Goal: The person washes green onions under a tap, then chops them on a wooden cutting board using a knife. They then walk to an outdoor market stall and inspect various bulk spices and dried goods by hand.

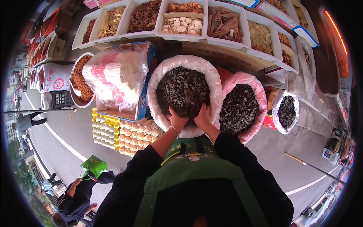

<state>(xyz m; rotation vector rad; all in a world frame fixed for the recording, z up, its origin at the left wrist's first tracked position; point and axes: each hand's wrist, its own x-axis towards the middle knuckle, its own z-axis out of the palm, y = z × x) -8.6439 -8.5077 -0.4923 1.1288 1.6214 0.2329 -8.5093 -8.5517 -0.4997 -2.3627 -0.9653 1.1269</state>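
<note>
A large white-lined sack (152, 85) full of dried black fungus (182, 87) stands in front of me. My left hand (177, 119) reaches over its near rim and is in the fungus, thumb pointing inward. Beside it, my right hand (202, 116) dips into the same fungus. The hands are a short way apart. Most of their fingers are buried, so how far they are closed does not show. Against the sack's right side stands a pink-lined sack (261, 99) of similar dark dried pieces.
White bins (227, 41) of dried goods line the back. To the left are a plastic-covered box of pale sticks (121, 75), egg trays (138, 134) and a metal basin (78, 100) of reddish-brown pieces. A small white-lined sack (286, 113) stands right. A person with a green bag (94, 166) is at lower left.
</note>
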